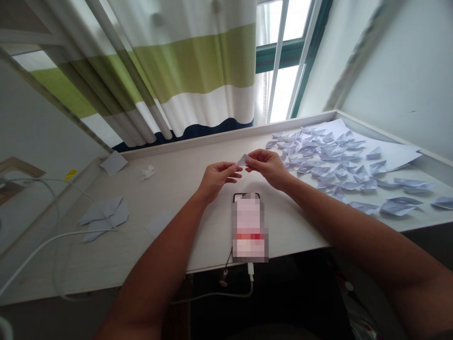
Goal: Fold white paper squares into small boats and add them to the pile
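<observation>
My left hand (217, 178) and my right hand (268, 166) are raised just above the desk (177, 179), meeting at its middle. Between their pinched fingertips they hold one small piece of white paper (242, 160). Both hands are closed on it, thumb against fingers. Directly below the hands a phone (249, 226) lies flat on the desk near the front edge, with a cable running off it.
Many small folded white paper boats (329, 160) cover the right side of the desk, on and beside flat white sheets (392, 151). Loose folded papers (104, 215) lie at the left, with a white cable (38, 245). A striped curtain (177, 71) and window stand behind.
</observation>
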{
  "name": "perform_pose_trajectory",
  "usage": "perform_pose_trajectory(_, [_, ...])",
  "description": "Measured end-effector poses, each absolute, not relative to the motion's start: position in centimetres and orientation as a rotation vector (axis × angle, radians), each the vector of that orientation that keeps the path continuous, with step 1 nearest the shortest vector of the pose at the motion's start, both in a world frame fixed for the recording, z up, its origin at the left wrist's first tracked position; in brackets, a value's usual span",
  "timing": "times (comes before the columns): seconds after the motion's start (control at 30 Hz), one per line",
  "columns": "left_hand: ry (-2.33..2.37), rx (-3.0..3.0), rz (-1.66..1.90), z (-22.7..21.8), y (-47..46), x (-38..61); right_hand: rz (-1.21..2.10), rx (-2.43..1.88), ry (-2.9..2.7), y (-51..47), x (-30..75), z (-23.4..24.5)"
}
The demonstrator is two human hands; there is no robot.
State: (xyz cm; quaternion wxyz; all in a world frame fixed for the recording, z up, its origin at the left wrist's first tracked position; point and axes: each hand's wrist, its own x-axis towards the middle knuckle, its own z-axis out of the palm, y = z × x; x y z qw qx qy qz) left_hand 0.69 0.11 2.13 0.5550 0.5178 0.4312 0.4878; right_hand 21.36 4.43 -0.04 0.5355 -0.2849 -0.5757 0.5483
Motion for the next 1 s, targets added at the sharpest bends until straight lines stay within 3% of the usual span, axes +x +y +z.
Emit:
perform_pose_trajectory(0.23, [1.025,1.148,1.189,1.7,0.2,1.0,1.368,-0.668,-1.362,4.3,21.2,0.0])
perform_pose_trajectory(0.43, [1.108,1.276,1.445,1.3,0.1,1.8,1.317,-0.667,-1.416,3.9,20.8,0.0])
perform_pose_trajectory(0.63, [1.052,1.402,1.658,0.9,0.0,2.5,1.485,-0.66,-1.228,4.2,20.9,0.0])
perform_pose_trajectory(0.87, [1.071,2.02,1.629,0.7,0.5,1.2,1.568,-0.686,-1.106,4.2,21.2,0.6])
perform_pose_trajectory(1.0, [1.079,1.998,1.51,1.2,0.1,1.1,1.55,-0.687,-1.147,4.4,21.3,0.4])
